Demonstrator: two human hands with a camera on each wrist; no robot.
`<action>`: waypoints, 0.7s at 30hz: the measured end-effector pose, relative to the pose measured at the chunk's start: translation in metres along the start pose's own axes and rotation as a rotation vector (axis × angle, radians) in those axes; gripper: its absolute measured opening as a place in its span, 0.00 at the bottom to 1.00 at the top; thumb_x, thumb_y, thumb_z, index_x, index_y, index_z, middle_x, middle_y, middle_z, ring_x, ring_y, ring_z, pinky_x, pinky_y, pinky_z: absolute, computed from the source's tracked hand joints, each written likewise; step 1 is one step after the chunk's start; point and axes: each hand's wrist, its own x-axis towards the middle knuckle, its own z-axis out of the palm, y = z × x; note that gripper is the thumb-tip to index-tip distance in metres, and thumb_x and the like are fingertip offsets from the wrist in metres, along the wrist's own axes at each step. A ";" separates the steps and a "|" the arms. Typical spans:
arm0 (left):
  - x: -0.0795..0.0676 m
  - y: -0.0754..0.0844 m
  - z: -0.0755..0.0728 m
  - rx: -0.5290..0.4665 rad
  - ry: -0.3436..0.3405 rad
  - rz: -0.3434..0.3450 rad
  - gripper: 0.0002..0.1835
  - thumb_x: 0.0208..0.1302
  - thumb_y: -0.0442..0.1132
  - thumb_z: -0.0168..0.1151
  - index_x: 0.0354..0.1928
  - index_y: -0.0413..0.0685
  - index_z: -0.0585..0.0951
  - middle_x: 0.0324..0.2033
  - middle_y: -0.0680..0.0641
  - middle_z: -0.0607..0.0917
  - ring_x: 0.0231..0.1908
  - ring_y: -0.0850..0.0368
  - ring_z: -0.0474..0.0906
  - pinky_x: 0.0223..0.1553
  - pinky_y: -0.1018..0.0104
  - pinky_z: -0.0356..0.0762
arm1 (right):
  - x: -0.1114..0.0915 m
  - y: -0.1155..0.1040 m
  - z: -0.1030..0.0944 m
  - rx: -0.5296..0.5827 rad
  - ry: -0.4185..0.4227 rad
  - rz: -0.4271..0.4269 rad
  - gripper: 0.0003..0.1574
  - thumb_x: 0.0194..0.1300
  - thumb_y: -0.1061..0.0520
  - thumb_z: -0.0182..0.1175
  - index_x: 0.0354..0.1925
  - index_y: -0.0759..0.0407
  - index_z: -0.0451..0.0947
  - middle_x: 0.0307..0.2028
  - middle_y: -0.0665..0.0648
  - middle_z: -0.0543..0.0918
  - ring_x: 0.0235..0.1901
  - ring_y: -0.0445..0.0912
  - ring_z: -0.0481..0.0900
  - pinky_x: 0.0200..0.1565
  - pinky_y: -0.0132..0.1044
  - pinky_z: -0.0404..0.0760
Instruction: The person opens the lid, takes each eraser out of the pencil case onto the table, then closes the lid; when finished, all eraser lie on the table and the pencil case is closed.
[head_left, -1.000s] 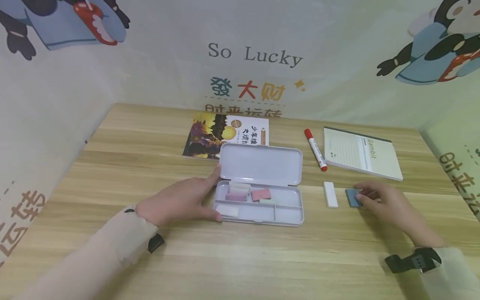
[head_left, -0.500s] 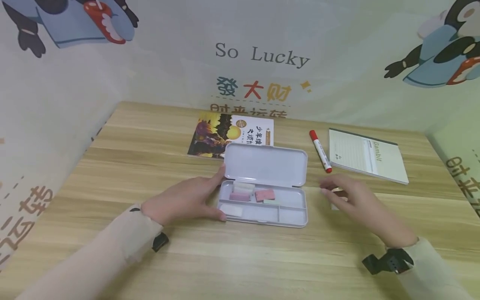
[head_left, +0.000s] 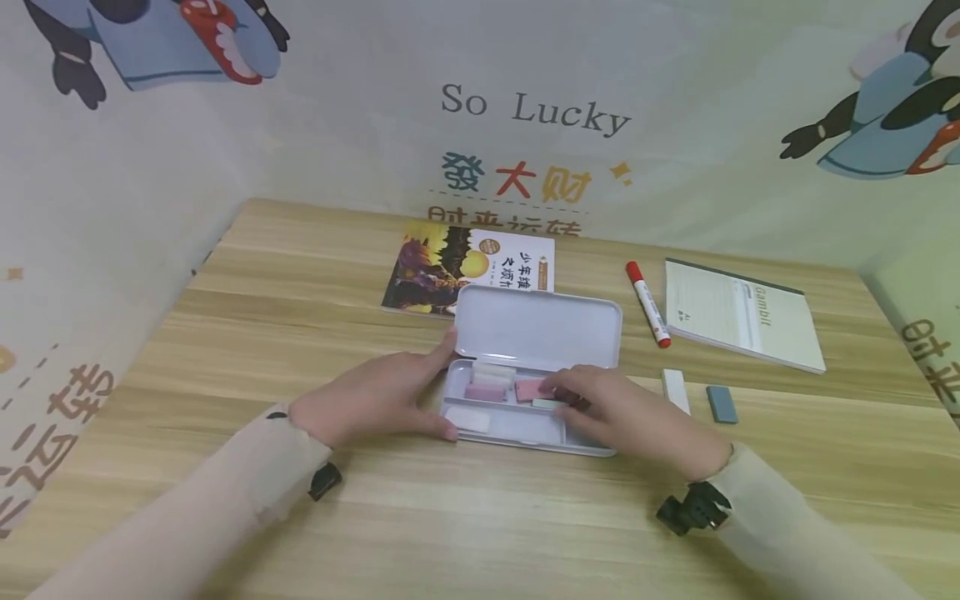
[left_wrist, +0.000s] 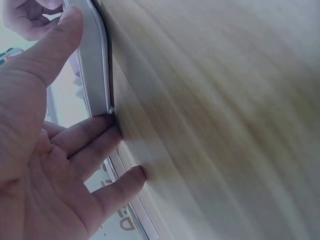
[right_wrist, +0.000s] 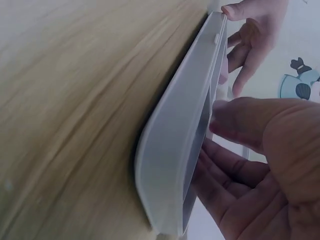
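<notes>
A pale pencil case [head_left: 537, 329] lies with its lid open on the table. My left hand [head_left: 375, 400] grips its left end, thumb at the front edge and fingers at the back in the left wrist view. Inside are a purple eraser [head_left: 486, 392], a white eraser [head_left: 493, 372] behind it, a pink eraser [head_left: 527, 389], a pale green eraser [head_left: 543, 403] and another white eraser [head_left: 467, 419] in the front compartment. My right hand [head_left: 637, 421] reaches over the right side, fingertips at the pink and green erasers; I cannot tell whether it pinches either.
On the table to the right lie a white eraser [head_left: 676, 390], partly covered by my right hand, and a blue eraser [head_left: 722, 404]. Behind them are a red-capped marker [head_left: 648, 304] and a notebook [head_left: 742, 315]. A picture book [head_left: 442, 267] lies partly behind the lid.
My right hand has left the blue eraser, passed over the loose white one and come left into the pencil case. The left hand has stayed at the case's left end.
</notes>
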 end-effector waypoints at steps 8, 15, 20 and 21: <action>0.001 0.001 0.000 0.011 0.003 0.012 0.69 0.57 0.65 0.75 0.85 0.49 0.39 0.77 0.38 0.70 0.74 0.43 0.72 0.77 0.47 0.69 | 0.006 -0.003 0.002 -0.051 0.007 -0.055 0.17 0.74 0.60 0.62 0.59 0.58 0.84 0.50 0.53 0.89 0.50 0.44 0.84 0.54 0.44 0.87; 0.000 0.001 0.000 0.009 0.006 0.019 0.68 0.58 0.64 0.75 0.85 0.49 0.39 0.75 0.38 0.72 0.73 0.43 0.73 0.77 0.47 0.70 | 0.010 0.001 0.002 0.005 -0.026 -0.073 0.22 0.74 0.63 0.61 0.63 0.52 0.83 0.47 0.51 0.87 0.42 0.40 0.77 0.45 0.34 0.82; 0.001 0.000 0.001 0.003 0.006 0.016 0.68 0.58 0.63 0.76 0.85 0.49 0.39 0.75 0.38 0.72 0.73 0.43 0.74 0.76 0.48 0.70 | 0.010 0.004 0.003 0.007 -0.033 -0.121 0.21 0.75 0.64 0.59 0.61 0.52 0.84 0.45 0.52 0.86 0.41 0.40 0.75 0.44 0.32 0.80; 0.001 0.000 0.001 0.002 0.006 0.015 0.68 0.58 0.63 0.76 0.85 0.49 0.39 0.75 0.38 0.72 0.73 0.43 0.74 0.77 0.48 0.70 | 0.010 0.005 0.003 0.013 -0.031 -0.127 0.20 0.74 0.65 0.59 0.60 0.52 0.84 0.45 0.52 0.86 0.41 0.40 0.75 0.44 0.33 0.81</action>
